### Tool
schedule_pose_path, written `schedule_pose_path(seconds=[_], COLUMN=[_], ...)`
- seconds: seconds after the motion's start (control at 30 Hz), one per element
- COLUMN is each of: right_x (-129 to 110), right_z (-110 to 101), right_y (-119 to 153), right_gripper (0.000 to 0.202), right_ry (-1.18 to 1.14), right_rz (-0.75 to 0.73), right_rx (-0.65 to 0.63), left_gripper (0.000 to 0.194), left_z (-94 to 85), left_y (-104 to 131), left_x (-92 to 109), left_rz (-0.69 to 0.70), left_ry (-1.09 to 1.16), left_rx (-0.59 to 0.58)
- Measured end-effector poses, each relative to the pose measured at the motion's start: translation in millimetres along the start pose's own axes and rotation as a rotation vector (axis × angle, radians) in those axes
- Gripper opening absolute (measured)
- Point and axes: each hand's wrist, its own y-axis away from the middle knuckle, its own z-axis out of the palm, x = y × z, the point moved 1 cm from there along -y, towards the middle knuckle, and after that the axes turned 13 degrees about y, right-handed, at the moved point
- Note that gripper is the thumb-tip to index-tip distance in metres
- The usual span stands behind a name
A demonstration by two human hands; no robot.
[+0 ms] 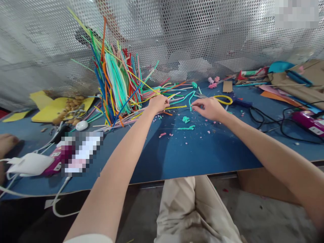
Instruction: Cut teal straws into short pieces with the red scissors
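Observation:
Over the blue table [162, 158], my left hand [159, 103] has its fingers bent together beside loose pipe cleaners; whether it holds one is hidden. My right hand [205, 108] pinches the lower end of a bent turquoise pipe cleaner [190, 100]. Below and between the hands lie a curled turquoise piece [186, 119] and a straighter turquoise piece [186, 128]. Small pink bits [162, 135] are scattered nearby. A large upright bunch of coloured pipe cleaners [115, 82] stands to the left of my left hand.
Yellow-handled scissors [223, 100] and a blue tool with a black cable [240, 102] lie right. Pink fluffy pieces [214, 82] sit behind. At left are a phone [84, 152], a white charger [34, 164] and another person's hand [7, 143]. Perforated metal [187, 37] rises behind.

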Motion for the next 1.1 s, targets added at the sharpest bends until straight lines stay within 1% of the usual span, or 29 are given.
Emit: schedule_pose_path(seconds=[0.07, 0.13, 0.23, 0.3, 0.37, 0.5, 0.57, 0.67, 0.83, 0.9, 0.97, 1.03, 1.1], right_x=[0, 0, -1, -2, -4, -12, -16, -21, -24, -26, -32, -40, -49], right_z=[0, 0, -2, -2, -1, 2, 3, 5, 9, 10, 9, 6, 4], right_y=[0, 0, 0, 1, 1, 0, 0, 0, 1, 1, 2, 3, 4], right_gripper=[0.024, 0.024, 0.023, 0.022, 0.023, 0.027, 0.028, 0.028, 0.028, 0.03, 0.03, 0.03, 0.03], right_ry=[-0.002, -0.009, -0.03, -0.086, -0.182, -0.316, -0.321, -0.297, -0.292, -0.32, -0.352, -0.385, -0.425], right_rz=[0.0, 0.004, 0.017, 0.037, 0.069, 0.154, 0.161, 0.126, 0.118, 0.136, 0.163, 0.196, 0.21], right_rx=[-0.003, -0.003, 0.01, 0.028, 0.043, 0.097, 0.114, 0.088, 0.07, 0.084, 0.112, 0.133, 0.116], left_gripper=[0.02, 0.022, 0.024, 0.023, 0.02, 0.019, 0.017, 0.016, 0.018, 0.018, 0.019, 0.019, 0.022], left_z=[-0.2, -3.1, -12.5, -20.6, -28.3, -36.2, -35.7, -33.2, -30.5, -26.4, -19.5, -11.0, -2.5], left_y=[-1, 1, 6, 10, 15, 28, 34, 41, 41, 44, 53, 68, 86], left_x=[0, 2, 4, 4, 5, 11, 15, 18, 24, 34, 48, 64, 79], left_rz=[0.016, 0.038, 0.064, 0.067, 0.073, 0.134, 0.145, 0.115, 0.082, 0.087, 0.104, 0.131, 0.136], left_ry=[-0.039, -0.071, -0.061, -0.028, 0.049, 0.379, 0.475, 0.511, 0.611, 0.68, 0.788, 0.863, 0.866], left_rx=[-0.023, -0.023, 0.027, 0.072, 0.135, 0.268, 0.308, 0.335, 0.394, 0.396, 0.39, 0.363, 0.307])
